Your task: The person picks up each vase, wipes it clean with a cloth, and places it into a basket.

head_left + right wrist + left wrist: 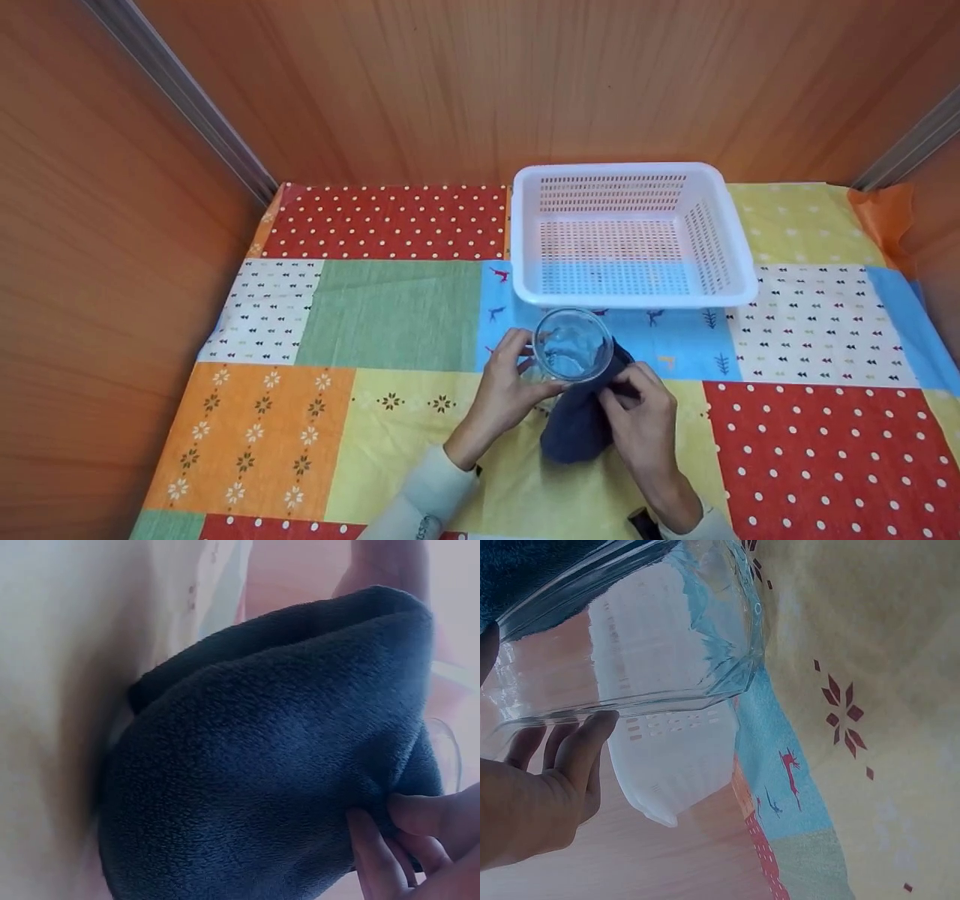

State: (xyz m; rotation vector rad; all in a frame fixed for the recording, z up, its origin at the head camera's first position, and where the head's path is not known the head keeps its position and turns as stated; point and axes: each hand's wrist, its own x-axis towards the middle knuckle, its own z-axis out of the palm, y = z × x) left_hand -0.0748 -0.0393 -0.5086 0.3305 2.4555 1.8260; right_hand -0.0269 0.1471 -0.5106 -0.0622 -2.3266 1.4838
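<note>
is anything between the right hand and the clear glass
Yes, the dark cloth: the right hand pinches it at the lower right of the clear glass in the head view. Nothing visible separates the left hand from the glass.

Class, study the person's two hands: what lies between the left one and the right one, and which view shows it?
Between the left hand and the right hand are the clear glass and the dark cloth, as the head view shows.
</note>
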